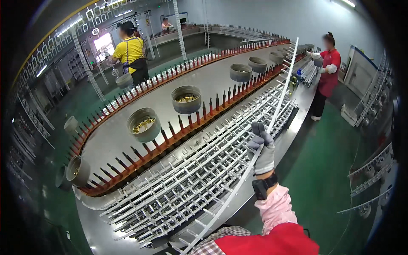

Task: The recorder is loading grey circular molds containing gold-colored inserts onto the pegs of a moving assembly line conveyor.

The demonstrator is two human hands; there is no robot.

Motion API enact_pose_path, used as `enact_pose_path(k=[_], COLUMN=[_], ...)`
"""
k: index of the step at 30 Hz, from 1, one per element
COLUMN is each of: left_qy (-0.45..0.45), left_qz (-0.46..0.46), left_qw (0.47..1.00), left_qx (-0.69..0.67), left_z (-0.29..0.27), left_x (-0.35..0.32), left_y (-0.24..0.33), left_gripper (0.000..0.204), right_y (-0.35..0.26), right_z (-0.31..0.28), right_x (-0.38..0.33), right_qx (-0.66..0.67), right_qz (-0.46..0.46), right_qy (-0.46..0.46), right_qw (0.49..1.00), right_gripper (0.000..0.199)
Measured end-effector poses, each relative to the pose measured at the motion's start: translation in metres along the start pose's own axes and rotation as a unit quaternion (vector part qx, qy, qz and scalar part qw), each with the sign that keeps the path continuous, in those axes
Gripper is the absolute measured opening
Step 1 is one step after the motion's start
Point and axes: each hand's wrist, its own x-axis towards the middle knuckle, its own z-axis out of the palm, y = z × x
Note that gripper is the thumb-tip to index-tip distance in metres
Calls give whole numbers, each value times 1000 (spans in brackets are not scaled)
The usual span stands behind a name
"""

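My right hand [264, 148], in a grey glove, is closed round a long, pale metal bar [238, 187] with short pegs along one side. The bar slants from the lower edge up toward the far right, above the table's near edge. Below and to the left of it lies a thick stack of similar pegged metal racks [187, 191], piled in layers. A black device [264, 186] is strapped at my right wrist, over a pink sleeve. My left hand does not show; plaid cloth [212, 242] appears at the lower edge.
An orange-brown conveyor track [140, 159] with upright dark spindles curves round the metal table [106, 148]. Several round tubs stand along it; one tub [144, 124] holds small gold-coloured parts. A person in red [330, 63] works at the far right, another in yellow [128, 51] beyond the track.
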Motion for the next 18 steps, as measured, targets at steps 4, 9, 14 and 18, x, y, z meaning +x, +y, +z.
enact_pose_path(k=[4,9,14,18], left_qy=[173,264,268,316], left_qz=[40,139,134,221], left_qw=[943,839,820,758], left_qx=[281,456,488,526], left_z=[-22,-62,-84,-77], left_x=[-13,-6,-23,2], left_y=[-64,-71,-97,-112], left_gripper=[24,17,25,28], right_y=[26,-5,52,50], right_z=[-23,-89,-154,-130], right_x=[-25,-66,-71,-66], right_qx=[-404,-302,-180,-222], right_qz=[-7,76,191,180], right_qy=[106,192,132,228], right_qw=[909,931,956,931], right_gripper=[61,49,34,37])
